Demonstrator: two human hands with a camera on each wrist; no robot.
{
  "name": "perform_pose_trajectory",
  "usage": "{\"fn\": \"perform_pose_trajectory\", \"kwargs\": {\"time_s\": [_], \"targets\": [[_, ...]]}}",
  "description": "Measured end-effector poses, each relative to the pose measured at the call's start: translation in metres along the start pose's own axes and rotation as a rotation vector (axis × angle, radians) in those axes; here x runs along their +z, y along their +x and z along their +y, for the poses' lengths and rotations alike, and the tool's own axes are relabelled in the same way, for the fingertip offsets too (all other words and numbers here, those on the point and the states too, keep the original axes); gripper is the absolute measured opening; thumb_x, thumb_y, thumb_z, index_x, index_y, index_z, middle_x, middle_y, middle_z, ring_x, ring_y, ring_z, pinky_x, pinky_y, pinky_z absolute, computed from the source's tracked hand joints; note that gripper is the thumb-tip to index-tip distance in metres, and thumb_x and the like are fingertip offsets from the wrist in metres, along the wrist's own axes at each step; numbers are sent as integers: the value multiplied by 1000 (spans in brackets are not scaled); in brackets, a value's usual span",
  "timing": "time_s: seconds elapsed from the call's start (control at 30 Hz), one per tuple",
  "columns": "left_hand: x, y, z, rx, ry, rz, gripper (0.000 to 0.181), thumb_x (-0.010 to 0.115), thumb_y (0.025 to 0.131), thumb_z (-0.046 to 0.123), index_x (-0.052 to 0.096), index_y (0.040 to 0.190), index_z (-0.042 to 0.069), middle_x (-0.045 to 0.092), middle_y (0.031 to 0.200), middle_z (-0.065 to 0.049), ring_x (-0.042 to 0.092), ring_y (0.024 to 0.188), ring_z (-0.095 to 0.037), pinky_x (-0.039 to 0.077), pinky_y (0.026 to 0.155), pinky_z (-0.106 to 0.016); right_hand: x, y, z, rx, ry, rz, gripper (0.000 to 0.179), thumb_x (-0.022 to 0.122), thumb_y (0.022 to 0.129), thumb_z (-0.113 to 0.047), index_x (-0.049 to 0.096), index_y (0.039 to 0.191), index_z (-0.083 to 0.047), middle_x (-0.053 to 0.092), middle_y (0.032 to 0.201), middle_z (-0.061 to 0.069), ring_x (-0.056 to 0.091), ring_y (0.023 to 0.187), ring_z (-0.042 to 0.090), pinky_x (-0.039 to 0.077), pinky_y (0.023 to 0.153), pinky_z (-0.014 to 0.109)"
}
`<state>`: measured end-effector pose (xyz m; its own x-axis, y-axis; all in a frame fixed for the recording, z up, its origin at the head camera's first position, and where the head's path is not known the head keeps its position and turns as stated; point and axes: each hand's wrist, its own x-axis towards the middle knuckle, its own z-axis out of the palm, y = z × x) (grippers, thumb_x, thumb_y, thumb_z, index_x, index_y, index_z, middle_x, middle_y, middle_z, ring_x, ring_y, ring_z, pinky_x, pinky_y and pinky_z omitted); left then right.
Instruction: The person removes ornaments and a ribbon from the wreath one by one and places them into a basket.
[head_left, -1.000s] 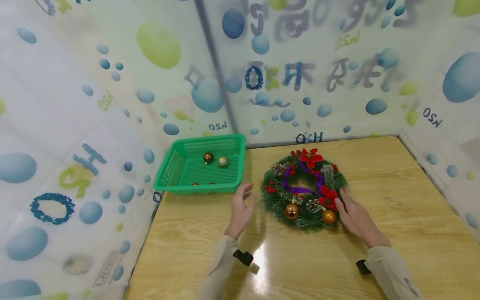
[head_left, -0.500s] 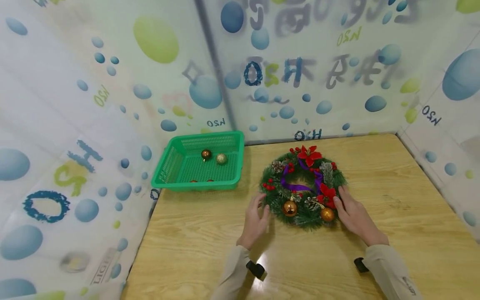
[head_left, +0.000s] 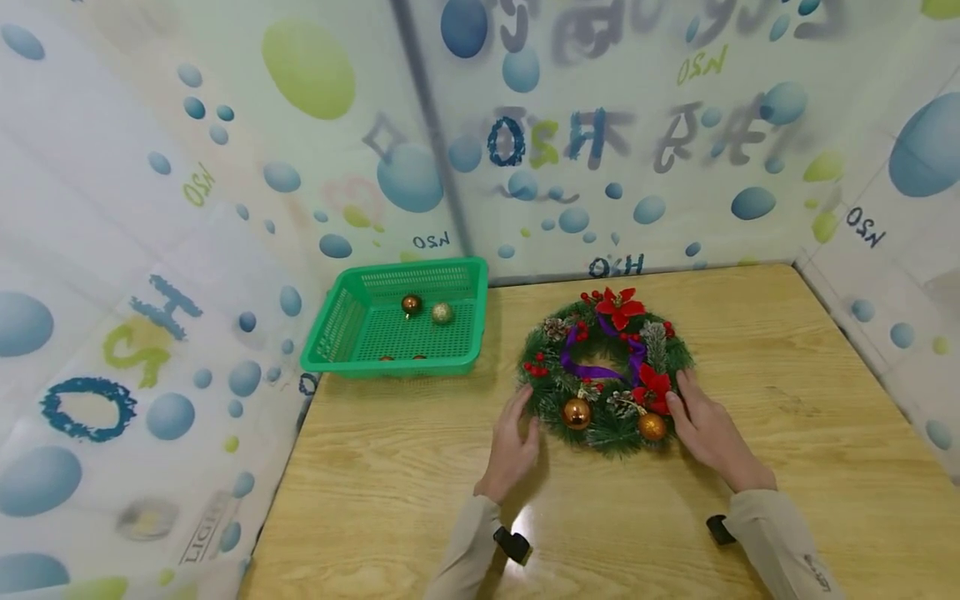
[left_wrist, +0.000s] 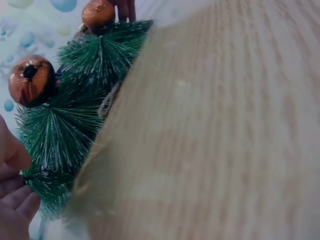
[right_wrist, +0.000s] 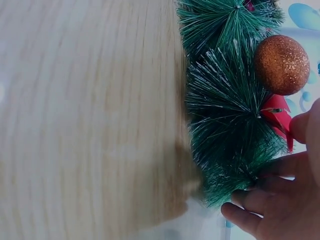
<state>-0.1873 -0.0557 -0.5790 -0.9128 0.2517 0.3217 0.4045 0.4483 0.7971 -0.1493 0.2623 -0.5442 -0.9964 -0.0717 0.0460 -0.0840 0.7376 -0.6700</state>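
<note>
A green Christmas wreath (head_left: 611,433) lies on the wooden table, trimmed with red poinsettias, berries, pine cones and a purple ribbon. At its near side sit a shiny copper bauble (head_left: 577,413) and a glittery orange bauble (head_left: 652,426). My left hand (head_left: 510,450) holds the wreath's left edge, thumb and fingers bent around the needles in the left wrist view. On the opposite edge my right hand (head_left: 712,433) grips the wreath, its thumb by the lower red poinsettia (head_left: 652,389) and its fingers along the outer side. Some fingertips are hidden by the needles.
A green plastic basket (head_left: 318,367) stands at the back left of the table (head_left: 360,500). Inside it are a brown bauble (head_left: 411,304), a pale gold glitter bauble (head_left: 442,313) and two others mostly hidden by the near wall. Printed curtains enclose the back and sides.
My left hand has moved right from beside the basket to the wreath's left edge and taken hold there. The right hand has stayed at the right edge. The view has shifted slightly.
</note>
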Motion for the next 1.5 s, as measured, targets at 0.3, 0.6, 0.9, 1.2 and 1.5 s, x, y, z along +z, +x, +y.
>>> {"fn": "perform_pose_trajectory", "kwargs": {"time_s": [0.3, 0.6, 0.9, 1.2, 1.5], "targets": [[0, 3, -6, 36, 53, -35, 75, 53, 84, -15, 33, 155, -5, 31, 163, -20, 33, 150, -39, 29, 123, -49, 3, -7, -2, -37, -22, 58, 63, 31, 112, -33, 25, 153, 15, 23, 157, 40, 32, 139, 60, 32, 111, 71], [-10, 17, -16, -47, 57, -144, 91, 53, 82, -16, 16, 163, 5, 18, 169, -11, 22, 155, -31, 23, 126, -44, 16, -16, -9, -82, -12, 113, 58, 37, 111, -26, 33, 149, 18, 32, 152, 41, 39, 136, 59, 37, 109, 69], [-17, 33, -21, -14, 66, -135, 90, 52, 81, -17, 18, 162, 2, 21, 168, -16, 24, 155, -32, 25, 126, -44, 23, -22, -18, -67, -9, 110, 59, 38, 111, -28, 31, 151, 16, 32, 154, 40, 41, 135, 57, 38, 109, 68], [-16, 43, -19, -49, 57, -184, 94, 51, 80, -18, 14, 163, 6, 17, 170, -13, 21, 156, -32, 22, 126, -45, 23, -30, -23, -66, -26, 95, 60, 40, 111, -27, 32, 150, 17, 32, 154, 39, 41, 136, 57, 38, 110, 68], [-20, 52, -21, -97, 59, -224, 94, 47, 78, -17, 17, 163, 10, 19, 170, -7, 21, 156, -28, 22, 127, -44, 22, -38, -30, -88, -28, 86, 59, 42, 110, -26, 34, 148, 18, 34, 152, 40, 42, 135, 56, 39, 109, 67]]}}
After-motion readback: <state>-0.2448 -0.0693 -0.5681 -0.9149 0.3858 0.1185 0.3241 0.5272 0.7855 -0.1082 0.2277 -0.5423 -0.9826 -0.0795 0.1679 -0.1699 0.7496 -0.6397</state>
